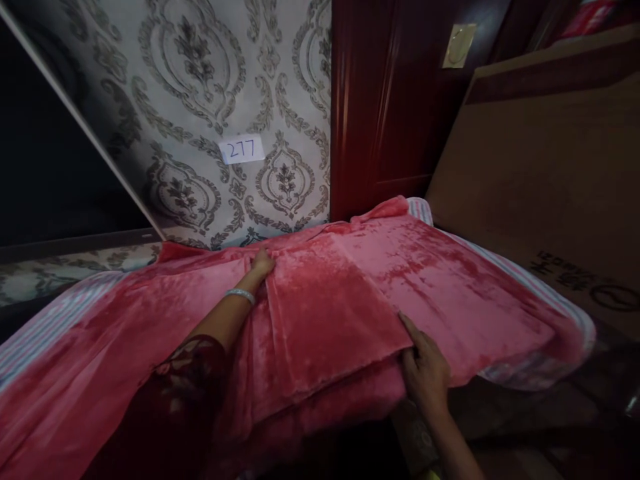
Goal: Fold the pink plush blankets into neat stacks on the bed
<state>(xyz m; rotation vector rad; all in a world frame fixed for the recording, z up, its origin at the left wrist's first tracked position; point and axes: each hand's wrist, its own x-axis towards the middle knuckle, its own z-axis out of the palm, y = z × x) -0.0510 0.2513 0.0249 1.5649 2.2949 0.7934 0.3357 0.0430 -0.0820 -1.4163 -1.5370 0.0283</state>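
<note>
A pink-red plush cloth [330, 313] lies spread out in front of me, with a folded panel across its middle. Whether it is a blanket or a garment I cannot tell. My left hand [263, 263], with a bracelet at the wrist, is closed on the cloth near its far edge, left of the panel. At the panel's near right corner, my right hand [425, 365] pinches the cloth edge between thumb and fingers. Under the plush, a striped cover [555, 297] shows along the right side and at the far left.
Patterned wallpaper [200, 100] with a paper label [242, 149] reading 277 rises behind. Beside it stands a dark red wooden panel [385, 100]. A large cardboard box [545, 160] borders the right, and a dark screen-like panel [55, 153] the left.
</note>
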